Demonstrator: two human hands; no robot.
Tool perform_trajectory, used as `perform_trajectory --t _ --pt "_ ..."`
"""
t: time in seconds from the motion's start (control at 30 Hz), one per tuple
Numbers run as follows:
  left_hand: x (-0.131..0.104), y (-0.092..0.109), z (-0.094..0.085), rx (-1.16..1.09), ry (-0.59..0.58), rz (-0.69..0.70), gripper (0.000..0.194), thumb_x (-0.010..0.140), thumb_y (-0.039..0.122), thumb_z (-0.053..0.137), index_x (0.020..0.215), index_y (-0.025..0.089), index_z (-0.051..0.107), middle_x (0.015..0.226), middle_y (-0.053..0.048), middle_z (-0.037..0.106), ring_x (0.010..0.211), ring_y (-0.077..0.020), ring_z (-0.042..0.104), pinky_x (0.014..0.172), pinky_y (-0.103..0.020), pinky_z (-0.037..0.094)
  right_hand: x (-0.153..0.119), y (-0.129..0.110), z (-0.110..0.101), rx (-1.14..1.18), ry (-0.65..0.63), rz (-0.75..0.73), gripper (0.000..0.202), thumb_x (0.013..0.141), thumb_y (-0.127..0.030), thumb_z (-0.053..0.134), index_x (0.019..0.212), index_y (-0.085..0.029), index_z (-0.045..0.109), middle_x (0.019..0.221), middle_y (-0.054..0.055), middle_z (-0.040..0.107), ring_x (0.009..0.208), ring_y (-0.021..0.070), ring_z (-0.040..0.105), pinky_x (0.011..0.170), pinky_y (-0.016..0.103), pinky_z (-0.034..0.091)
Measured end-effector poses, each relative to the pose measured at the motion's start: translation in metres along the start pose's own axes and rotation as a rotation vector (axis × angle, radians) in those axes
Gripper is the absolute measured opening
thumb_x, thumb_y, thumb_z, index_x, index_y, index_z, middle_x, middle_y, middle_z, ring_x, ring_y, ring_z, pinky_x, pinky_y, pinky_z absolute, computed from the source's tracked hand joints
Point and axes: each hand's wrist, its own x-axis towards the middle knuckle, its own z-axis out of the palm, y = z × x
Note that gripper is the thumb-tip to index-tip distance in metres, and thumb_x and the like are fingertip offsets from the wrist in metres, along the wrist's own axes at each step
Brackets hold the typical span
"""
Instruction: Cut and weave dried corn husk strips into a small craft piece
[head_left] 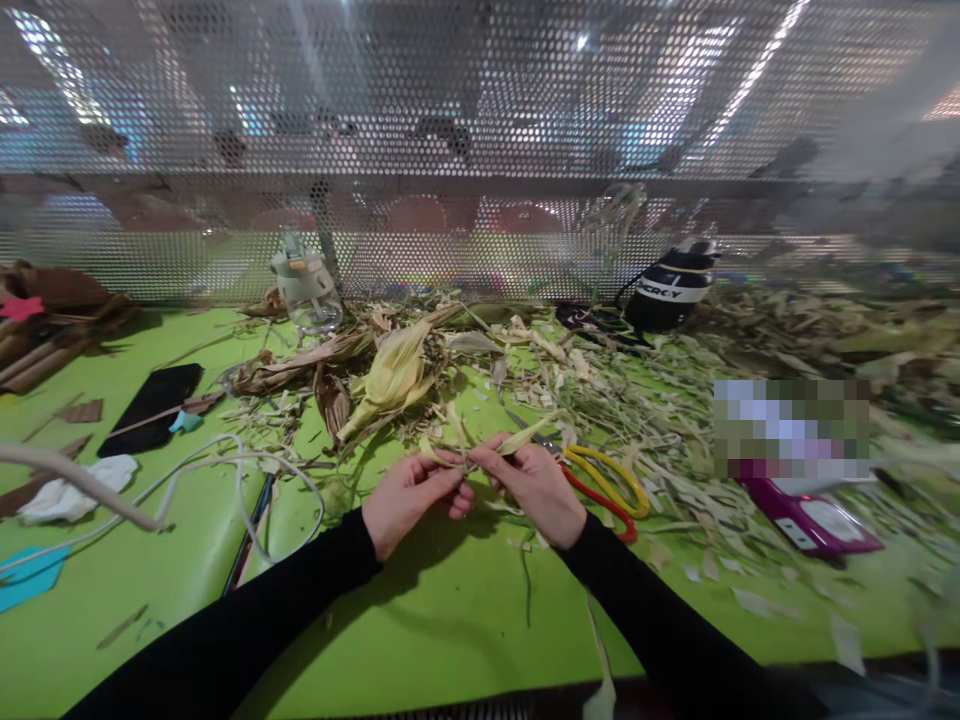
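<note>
Both my hands meet over the middle of the green table, fingertips pinched close together. My left hand and my right hand grip a pale strip of corn husk between them; one end sticks out past the right fingers, and a shorter bit rises above the left ones. Beside my right hand lies a pair of scissors with yellow and red handles, its blades partly behind the hand. Beyond my hands rests a bundle of yellowish corn husk.
Husk scraps litter the right side and back. A clear bottle and a black container stand before a perforated metal screen. A black phone, a white cable and crumpled tissue lie left; a magenta device lies right.
</note>
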Motion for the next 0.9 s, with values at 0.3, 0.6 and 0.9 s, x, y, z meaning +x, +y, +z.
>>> perform_trajectory --t 0.3,0.6,0.9 --pt "0.002 -0.002 -0.0007 -0.062 0.048 0.03 0.037 0.064 0.035 0.077 0.085 0.011 0.058 0.067 -0.002 0.066 0.06 -0.0086 0.059 0.062 -0.022 0.048 -0.0001 -0.0028 -0.0003 0.074 -0.082 -0.022 0.033 0.076 -0.047 0.064 0.087 -0.015 0.061 0.064 -0.002 0.055 0.054 0.0081 0.046 0.05 0.021 0.037" --pt "0.0006 -0.0021 -0.0005 -0.05 0.038 0.049 0.043 0.06 0.035 0.08 0.086 0.012 0.054 0.068 -0.002 0.067 0.06 -0.0098 0.061 0.062 -0.023 0.049 0.004 0.0019 0.002 0.067 0.045 -0.023 0.041 0.071 -0.056 0.063 0.074 -0.015 0.061 0.061 -0.002 0.055 0.051 0.0087 0.046 0.048 0.022 0.037" --pt "-0.0011 0.0006 0.0008 0.194 0.091 0.134 0.037 0.065 0.041 0.073 0.081 0.014 0.055 0.056 0.003 0.06 0.05 -0.0076 0.054 0.055 -0.021 0.043 0.0002 0.0033 0.0027 -0.014 -0.047 -0.061 0.038 0.075 -0.053 0.061 0.068 -0.016 0.056 0.055 -0.004 0.048 0.046 0.0068 0.039 0.043 0.021 0.031"
